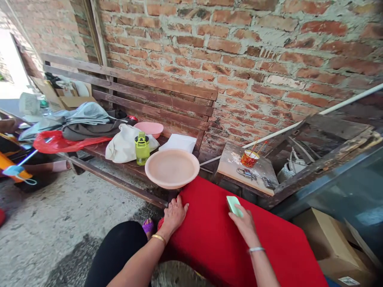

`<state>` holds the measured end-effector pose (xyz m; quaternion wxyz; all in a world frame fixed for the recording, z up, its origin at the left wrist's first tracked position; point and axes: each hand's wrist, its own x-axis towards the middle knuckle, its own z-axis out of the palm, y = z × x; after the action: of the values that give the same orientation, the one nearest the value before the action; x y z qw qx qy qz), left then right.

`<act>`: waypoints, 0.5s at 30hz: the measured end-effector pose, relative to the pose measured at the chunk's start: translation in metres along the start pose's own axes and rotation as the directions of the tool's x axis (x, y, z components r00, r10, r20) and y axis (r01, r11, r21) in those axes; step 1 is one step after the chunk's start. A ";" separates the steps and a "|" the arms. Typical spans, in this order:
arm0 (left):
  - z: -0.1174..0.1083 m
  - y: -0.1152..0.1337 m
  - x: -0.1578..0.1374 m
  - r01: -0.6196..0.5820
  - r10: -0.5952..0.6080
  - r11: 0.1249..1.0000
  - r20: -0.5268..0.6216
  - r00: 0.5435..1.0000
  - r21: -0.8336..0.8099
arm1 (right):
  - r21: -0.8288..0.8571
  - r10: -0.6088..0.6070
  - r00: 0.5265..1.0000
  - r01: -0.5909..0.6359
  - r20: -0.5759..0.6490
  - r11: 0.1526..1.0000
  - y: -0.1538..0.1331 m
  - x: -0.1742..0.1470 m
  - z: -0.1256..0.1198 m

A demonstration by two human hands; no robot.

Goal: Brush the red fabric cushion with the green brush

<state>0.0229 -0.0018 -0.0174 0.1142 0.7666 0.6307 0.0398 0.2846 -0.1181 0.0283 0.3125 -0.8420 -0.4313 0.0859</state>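
A bright red cloth (215, 235) lies spread over a long flat surface in front of me. My left hand (174, 215) rests flat on its near-left edge, fingers stretched out and holding nothing. On the cloth's right side, my right hand (244, 223) grips a pale green, brush-like block (233, 205); its underside is mostly hidden. Just beyond my left hand, a wide, pale pink basin (172, 184) stands at the end of the bench, touching or close to the cloth. I cannot make out clearly what is in the basin.
A slatted wooden bench (119, 81) holds a yellow-green bottle (142, 149), a white bag (121, 145), a pink bowl (151, 128) and folded clothes (86, 115). Right of it, a small board (229, 169) carries a red cup (249, 160) and padlocks. A cardboard box (332, 239) sits at right.
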 end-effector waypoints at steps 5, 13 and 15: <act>0.002 -0.001 0.001 0.002 -0.003 0.998 0.007 1.000 0.060 | -0.094 -0.182 0.965 0.202 0.188 0.975 -0.072 0.040 0.063; 0.007 -0.003 0.004 -0.027 0.029 0.995 -0.012 1.000 0.093 | -0.232 -0.067 0.965 0.127 0.253 0.964 -0.014 0.064 0.036; 0.008 -0.004 0.004 -0.035 0.036 0.994 -0.014 0.999 0.101 | -0.255 0.002 0.980 0.049 0.197 0.966 0.024 0.064 0.008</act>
<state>0.0210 0.0016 -0.0264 0.0698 0.7821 0.6190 0.0161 0.3374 -0.0750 0.0157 0.1574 -0.8577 -0.4775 0.1075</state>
